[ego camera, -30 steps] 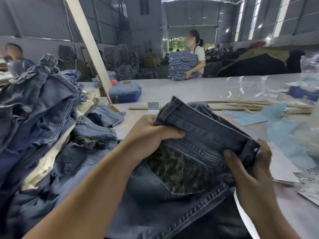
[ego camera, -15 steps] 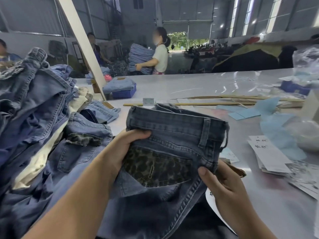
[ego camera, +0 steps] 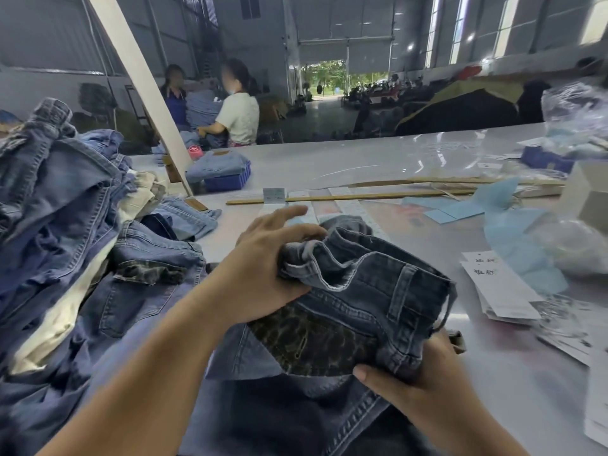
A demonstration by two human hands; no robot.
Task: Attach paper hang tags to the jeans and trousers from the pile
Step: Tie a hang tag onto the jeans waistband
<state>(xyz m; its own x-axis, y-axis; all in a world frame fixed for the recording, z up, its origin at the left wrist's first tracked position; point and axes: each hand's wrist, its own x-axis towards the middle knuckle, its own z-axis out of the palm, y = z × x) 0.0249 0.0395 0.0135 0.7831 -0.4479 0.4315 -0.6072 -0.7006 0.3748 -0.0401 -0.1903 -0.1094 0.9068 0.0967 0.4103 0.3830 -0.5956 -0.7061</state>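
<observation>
I hold a pair of dark blue jeans with a leopard-print back pocket in front of me, over the table. My left hand bunches the left end of the waistband, with the index finger stretched out. My right hand pinches the lower right corner below a belt loop. A stack of white paper hang tags lies on the table to the right. The pile of jeans and trousers rises at my left.
Blue paper sheets and clear plastic bags crowd the right side. Wooden sticks lie across the white table. A blue crate with folded jeans stands behind a slanted white post. Two persons work beyond.
My left hand slid along the waistband and crumpled it together. The jeans came lower and turned flatter, and my right hand dropped to their lower right corner.
</observation>
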